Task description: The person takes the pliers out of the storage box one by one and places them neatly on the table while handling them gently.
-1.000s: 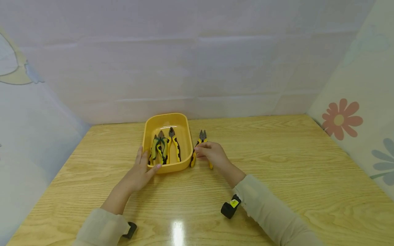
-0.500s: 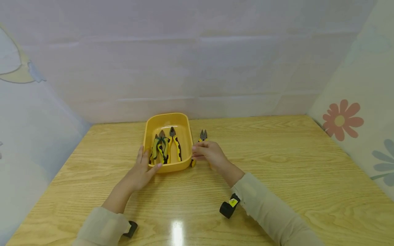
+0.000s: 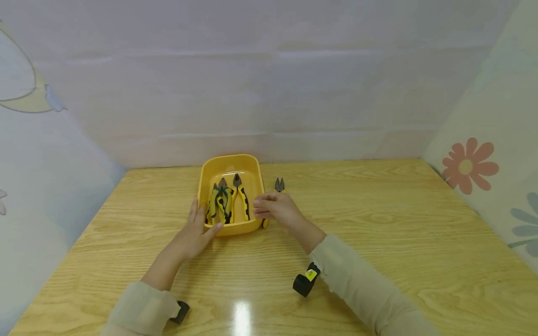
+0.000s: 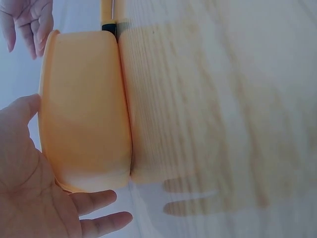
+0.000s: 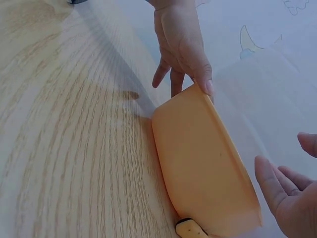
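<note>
A yellow plastic bin (image 3: 235,229) stands on the table with several pliers (image 3: 245,205) in it, their handles yellow-black or green. My left hand (image 3: 195,235) rests at its near-left corner, thumb on the front rim and straight fingers along the left side; the left wrist view shows this hand (image 4: 39,193) spread around the corner. Over the right rim hovers my right hand (image 3: 279,210), fingers loosely bent and holding nothing. Beneath it, outside the bin, lies another pair of pliers (image 3: 279,185), partly hidden; one handle end (image 5: 192,229) shows in the right wrist view.
The wood-grain table (image 3: 370,219) spreads to the right and in front. A pale wall (image 3: 269,93) rises directly behind the bin. Black straps (image 3: 306,280) hang at both sleeves.
My right hand has moved left, from over the pliers beside the bin to above its right rim. My left hand keeps its place at the corner.
</note>
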{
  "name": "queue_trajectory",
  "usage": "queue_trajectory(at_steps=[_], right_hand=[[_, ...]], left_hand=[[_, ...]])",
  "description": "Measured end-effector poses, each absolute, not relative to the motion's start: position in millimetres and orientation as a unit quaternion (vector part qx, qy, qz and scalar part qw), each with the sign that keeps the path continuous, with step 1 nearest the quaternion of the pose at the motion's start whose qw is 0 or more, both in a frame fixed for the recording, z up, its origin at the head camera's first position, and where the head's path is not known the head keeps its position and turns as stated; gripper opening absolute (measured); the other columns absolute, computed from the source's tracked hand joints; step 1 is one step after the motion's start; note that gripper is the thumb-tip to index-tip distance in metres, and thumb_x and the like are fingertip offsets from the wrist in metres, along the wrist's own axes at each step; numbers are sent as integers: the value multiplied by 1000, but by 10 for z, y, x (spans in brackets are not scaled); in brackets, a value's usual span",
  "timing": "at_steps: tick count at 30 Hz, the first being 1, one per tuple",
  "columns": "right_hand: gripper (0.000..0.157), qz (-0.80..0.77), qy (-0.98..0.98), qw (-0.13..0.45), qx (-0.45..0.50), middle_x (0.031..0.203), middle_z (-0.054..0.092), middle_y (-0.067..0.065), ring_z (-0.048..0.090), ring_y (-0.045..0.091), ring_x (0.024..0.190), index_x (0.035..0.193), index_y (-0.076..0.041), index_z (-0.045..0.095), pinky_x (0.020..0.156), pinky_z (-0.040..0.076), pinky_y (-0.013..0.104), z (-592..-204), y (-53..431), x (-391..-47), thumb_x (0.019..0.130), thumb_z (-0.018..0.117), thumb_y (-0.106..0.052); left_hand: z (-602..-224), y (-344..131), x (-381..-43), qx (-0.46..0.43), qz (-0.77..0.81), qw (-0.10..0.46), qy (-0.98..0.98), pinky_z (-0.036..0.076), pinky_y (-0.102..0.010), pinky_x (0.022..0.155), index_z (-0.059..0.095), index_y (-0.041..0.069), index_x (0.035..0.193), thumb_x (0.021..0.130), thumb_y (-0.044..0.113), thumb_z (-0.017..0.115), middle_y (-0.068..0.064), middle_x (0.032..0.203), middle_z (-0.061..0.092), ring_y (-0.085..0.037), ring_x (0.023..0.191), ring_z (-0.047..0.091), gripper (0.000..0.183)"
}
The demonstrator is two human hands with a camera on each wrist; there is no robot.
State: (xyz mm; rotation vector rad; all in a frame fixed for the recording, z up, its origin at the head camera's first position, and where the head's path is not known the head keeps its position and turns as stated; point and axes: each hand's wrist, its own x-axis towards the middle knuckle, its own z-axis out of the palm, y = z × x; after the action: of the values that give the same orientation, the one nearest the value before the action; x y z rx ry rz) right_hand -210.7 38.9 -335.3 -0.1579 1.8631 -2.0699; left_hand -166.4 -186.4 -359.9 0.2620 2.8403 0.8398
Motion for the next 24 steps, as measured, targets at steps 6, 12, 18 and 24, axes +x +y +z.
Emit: queue_trajectory(at_steps=[6, 12, 18, 24], right_hand=[[28, -729, 660, 178, -51, 98, 55, 19, 57, 29, 89, 106, 11, 51, 76, 47, 33, -3384, 337, -2123, 84, 55, -5], [28, -726, 662, 179, -54, 100, 55, 18, 55, 33, 93, 107, 10, 51, 76, 47, 33, -3399, 311, -2138, 84, 55, -6], [30, -709, 679, 177, -67, 101, 54, 22, 57, 31, 91, 107, 11, 51, 76, 47, 35, -3396, 255, -2148, 84, 55, -8], [30, -703, 685, 182, -57, 103, 54, 23, 57, 30, 90, 107, 9, 52, 75, 47, 35, -3370, 188, -2153, 84, 57, -9]], left_hand=[[-3593, -1859, -1667, 84, 278, 88, 953, 25, -57, 89, -2, -5, 136, 89, 49, 32, -16, 137, -26, -50, 117, 19, 79], [-3592, -1857, -1675, 81, 275, 90, 954, 25, -58, 89, -2, -5, 136, 89, 50, 31, -16, 137, -25, -49, 117, 18, 79], [-3591, -1857, -1682, 78, 274, 94, 954, 25, -57, 89, -2, -5, 136, 89, 49, 32, -17, 137, -24, -50, 117, 19, 79], [-3597, -1863, -1686, 77, 278, 95, 953, 25, -57, 90, -2, -5, 135, 89, 49, 32, -18, 138, -23, -49, 117, 19, 79]])
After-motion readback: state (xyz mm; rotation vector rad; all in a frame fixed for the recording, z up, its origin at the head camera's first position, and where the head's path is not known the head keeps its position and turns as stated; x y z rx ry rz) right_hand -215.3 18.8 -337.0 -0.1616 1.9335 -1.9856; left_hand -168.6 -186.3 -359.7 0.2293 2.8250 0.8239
